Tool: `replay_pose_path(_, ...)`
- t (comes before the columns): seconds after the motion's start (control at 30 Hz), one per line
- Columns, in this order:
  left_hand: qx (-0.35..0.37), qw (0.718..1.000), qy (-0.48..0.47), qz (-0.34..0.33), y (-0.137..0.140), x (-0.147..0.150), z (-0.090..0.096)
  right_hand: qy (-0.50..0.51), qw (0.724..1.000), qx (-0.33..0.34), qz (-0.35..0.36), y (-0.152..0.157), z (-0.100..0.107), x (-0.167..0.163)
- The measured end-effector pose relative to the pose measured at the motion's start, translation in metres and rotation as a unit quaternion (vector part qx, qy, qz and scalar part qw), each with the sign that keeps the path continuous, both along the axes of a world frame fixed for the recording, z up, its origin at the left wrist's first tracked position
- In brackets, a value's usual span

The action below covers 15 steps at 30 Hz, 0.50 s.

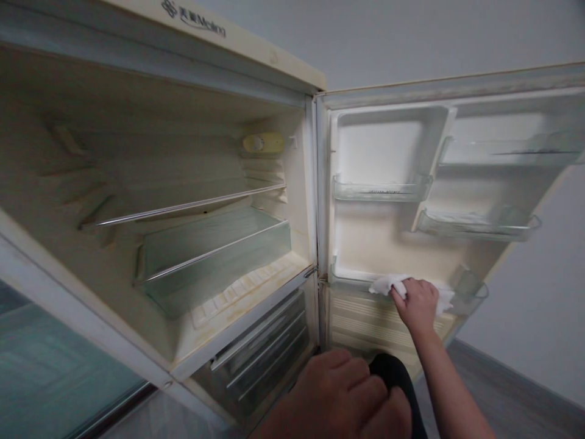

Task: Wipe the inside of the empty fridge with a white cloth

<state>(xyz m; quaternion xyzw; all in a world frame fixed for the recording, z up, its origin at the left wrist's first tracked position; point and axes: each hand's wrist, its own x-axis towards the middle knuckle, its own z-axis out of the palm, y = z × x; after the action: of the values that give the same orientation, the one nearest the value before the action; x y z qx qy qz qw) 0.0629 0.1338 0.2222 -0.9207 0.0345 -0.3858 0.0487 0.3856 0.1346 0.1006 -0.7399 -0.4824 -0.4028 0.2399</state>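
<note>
My right hand (pixel 418 302) is closed on a white cloth (pixel 386 284) and presses it along the rim of the lowest door shelf (pixel 473 292). The cloth hangs out on both sides of the fingers. Close to the camera, at the bottom, my left hand (pixel 350 399) is curled with its knuckles up. Its palm and fingertips are hidden, so I cannot make out what it holds, if anything. Both hands are in front of the opened refrigerator door (pixel 379 244), whose inside faces me.
The fridge compartment (pixel 159 158) stands open on the left, with a glass shelf (pixel 192 206) and a clear greenish drawer (pixel 219 256). Yellowish stains mark its floor. Several clear door shelves (pixel 384 190) hang above my right hand. A dark-clothed knee (pixel 397 378) is below.
</note>
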Motion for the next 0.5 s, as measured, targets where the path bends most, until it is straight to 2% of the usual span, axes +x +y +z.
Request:
replay_pose_path(0.07,0.006,0.999,-0.004,0.047,0.015,0.021,-0.009,0.010,1.000,-0.010,-0.001,0.000,0.002,-0.004)
replay_pose_path(0.13,-0.010,0.995,0.036,0.094,0.036,0.044,-0.027,0.013,1.000,-0.026,0.003,-0.003,0.005,-0.009)
replay_pose_path(0.2,-0.045,0.987,0.072,0.136,0.058,0.063,-0.051,0.017,0.998,-0.056,0.015,-0.011,0.009,-0.014)
replay_pose_path(0.27,-0.067,0.971,0.099,0.206,0.078,0.076,-0.081,0.022,0.994,-0.099,0.043,-0.020,0.013,-0.018)
replay_pose_path(0.4,-0.080,0.950,0.141,0.268,0.095,0.079,-0.130,0.045,0.979,-0.174,0.096,-0.039,0.019,-0.022)
replay_pose_path(0.5,-0.094,0.946,0.136,0.277,0.094,0.072,-0.138,0.050,0.975,-0.199,0.082,-0.047,0.019,-0.024)
